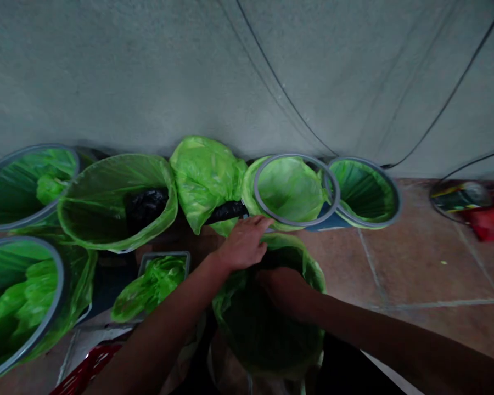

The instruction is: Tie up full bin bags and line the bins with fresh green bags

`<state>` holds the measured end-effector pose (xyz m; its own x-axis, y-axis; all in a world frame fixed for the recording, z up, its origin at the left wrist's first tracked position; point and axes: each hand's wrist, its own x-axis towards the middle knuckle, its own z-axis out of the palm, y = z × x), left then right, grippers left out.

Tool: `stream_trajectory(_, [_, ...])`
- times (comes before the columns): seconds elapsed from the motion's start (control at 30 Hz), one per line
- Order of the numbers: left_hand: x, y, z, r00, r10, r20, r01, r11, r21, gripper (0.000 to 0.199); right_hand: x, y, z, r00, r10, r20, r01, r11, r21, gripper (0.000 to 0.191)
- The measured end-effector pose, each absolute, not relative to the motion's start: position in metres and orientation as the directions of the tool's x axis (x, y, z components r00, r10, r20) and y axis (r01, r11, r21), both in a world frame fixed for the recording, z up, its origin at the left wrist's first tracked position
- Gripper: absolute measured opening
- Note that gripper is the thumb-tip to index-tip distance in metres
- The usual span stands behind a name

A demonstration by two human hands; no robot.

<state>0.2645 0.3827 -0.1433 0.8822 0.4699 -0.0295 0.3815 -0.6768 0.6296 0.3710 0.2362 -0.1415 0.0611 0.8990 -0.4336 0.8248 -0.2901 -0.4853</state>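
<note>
Pretty much the whole back was taken up by a plain grey wall (148, 71), kinda blue-green in tint and faintly mottled. It was crossed at a slant by a thin dark cable (283, 89) near the middle and a second cable (456, 86) on the right, and soft shadow lines were thrown beside them. The floor (415, 269) was laid with big reddish-brown tiles, split up by pale grout lines (444, 303). Everything was lit pretty dimly, tbh.

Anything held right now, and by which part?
Cannot tell: the left hand is at the rim of the nearest bin, grip unclear; the right hand is inside, hold lost in shadow.
</note>
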Motion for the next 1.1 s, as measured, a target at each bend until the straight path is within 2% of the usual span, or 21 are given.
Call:
stream_trajectory(0.07, [0.277, 0.381, -0.134, 0.852, 0.523, -0.018, 0.394, -0.617, 0.681, 0.044, 0.399, 0.224, -0.117, 0.111, 0.937, -0.331, 0.754, -0.296, -0.586, 0.020])
stream_trajectory(0.1, [0.286, 0.379, -0.132, 0.836, 0.549, -0.024, 0.405, -0.585, 0.702, 0.038, 0.415, 0.218, -0.109, 0.217, 0.941, -0.259, 0.698, -0.335, -0.633, 0.023])
stream_trajectory(0.13, [0.295, 0.377, -0.131, 0.825, 0.564, -0.034, 0.412, -0.559, 0.719, 0.034, 0.430, 0.213, -0.104, 0.366, 0.911, -0.188, 0.628, -0.391, -0.673, 0.024])
stream_trajectory(0.2, [0.311, 0.371, -0.135, 0.825, 0.562, -0.055, 0.412, -0.533, 0.739, 0.031, 0.454, 0.205, -0.107, 0.628, 0.767, -0.128, 0.463, -0.501, -0.731, 0.028])
stream_trajectory(0.23, [0.318, 0.368, -0.139, 0.829, 0.555, -0.066, 0.413, -0.528, 0.742, 0.030, 0.461, 0.203, -0.113, 0.698, 0.707, -0.119, 0.403, -0.524, -0.751, 0.029])
stream_trajectory(0.3, [0.324, 0.366, -0.149, 0.819, 0.566, -0.094, 0.441, -0.517, 0.733, 0.031, 0.464, 0.202, -0.132, 0.736, 0.668, -0.112, 0.361, -0.527, -0.770, 0.031])
stream_trajectory(0.47, [0.314, 0.371, -0.163, 0.782, 0.612, -0.121, 0.487, -0.478, 0.731, 0.028, 0.435, 0.208, -0.170, 0.599, 0.792, -0.119, 0.456, -0.459, -0.763, 0.035])
stream_trajectory(0.53, [0.308, 0.375, -0.164, 0.824, 0.554, -0.118, 0.445, -0.504, 0.740, 0.026, 0.428, 0.210, -0.177, 0.489, 0.862, -0.133, 0.557, -0.426, -0.713, 0.037])
stream_trajectory(0.63, [0.301, 0.378, -0.167, 0.898, 0.427, -0.104, 0.373, -0.614, 0.696, 0.028, 0.431, 0.209, -0.179, 0.375, 0.894, -0.244, 0.648, -0.441, -0.621, 0.040])
stream_trajectory(0.8, [0.292, 0.380, -0.170, 0.952, 0.275, -0.136, 0.303, -0.777, 0.552, 0.034, 0.447, 0.206, -0.177, 0.280, 0.887, -0.366, 0.619, -0.458, -0.638, 0.041])
stream_trajectory(1.0, [0.288, 0.385, -0.159, 0.908, 0.286, -0.307, 0.384, -0.860, 0.336, 0.035, 0.454, 0.204, -0.175, 0.191, 0.919, -0.345, 0.521, -0.393, -0.758, 0.039])
stream_trajectory(1.1, [0.290, 0.387, -0.155, 0.881, 0.293, -0.371, 0.414, -0.857, 0.306, 0.032, 0.459, 0.203, -0.174, 0.168, 0.911, -0.377, 0.449, -0.411, -0.793, 0.040])
